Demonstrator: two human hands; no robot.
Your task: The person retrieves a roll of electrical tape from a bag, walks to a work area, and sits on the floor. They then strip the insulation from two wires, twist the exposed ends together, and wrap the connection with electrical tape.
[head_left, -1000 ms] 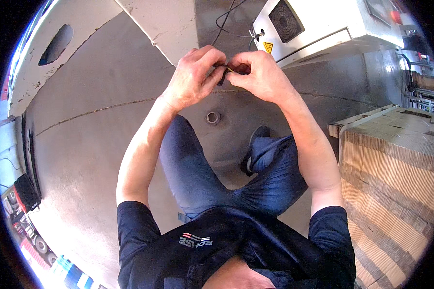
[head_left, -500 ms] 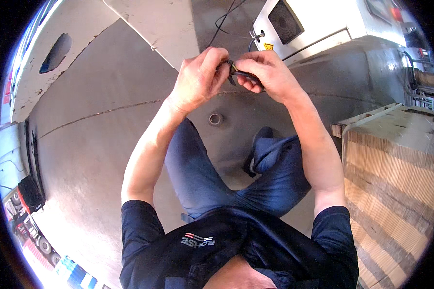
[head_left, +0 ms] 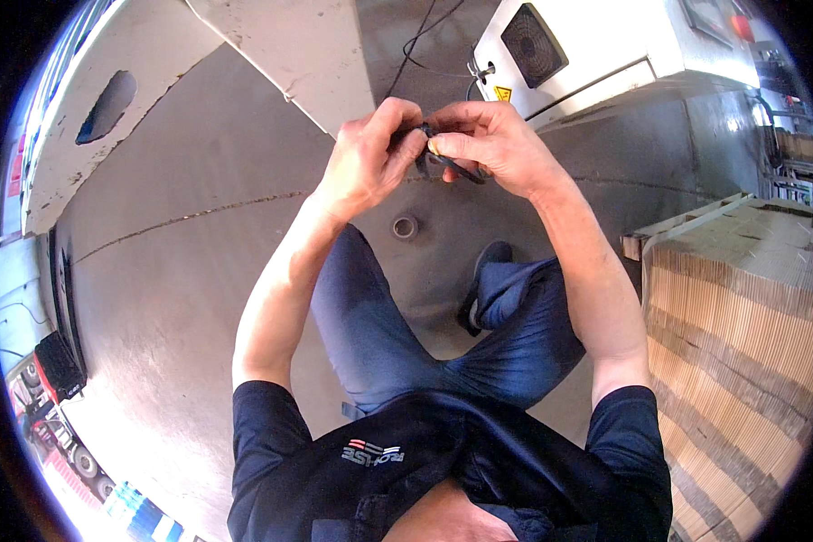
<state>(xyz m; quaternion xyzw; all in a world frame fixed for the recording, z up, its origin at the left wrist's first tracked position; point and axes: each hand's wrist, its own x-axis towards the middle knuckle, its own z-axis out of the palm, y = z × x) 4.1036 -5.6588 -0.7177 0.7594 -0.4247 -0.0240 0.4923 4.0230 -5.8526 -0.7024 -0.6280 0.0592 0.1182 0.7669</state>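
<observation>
Both my hands meet in front of me, above the floor at the foot of the white machine. Between them is a small black item [head_left: 461, 169] with slim, curved arms and a touch of yellow near my right thumb; its exact kind is hidden by my fingers. My left hand [head_left: 375, 154] pinches its left end with thumb and bent fingers. From the right, my right hand [head_left: 497, 149] grips the same item, thumb on top and fingers curled beneath.
A white machine housing [head_left: 596, 54] with a vent stands ahead right, thin black cables [head_left: 413, 45] beside it. Pale metal panels [head_left: 289, 54] rise ahead left. A small round ring-like object [head_left: 406, 227] is on the floor. Stacked cardboard [head_left: 732, 334] sits at right.
My right hand has shifted slightly left, closer to my left hand. The black item has turned a little and its right part sits lower. Both hands still hold it.
</observation>
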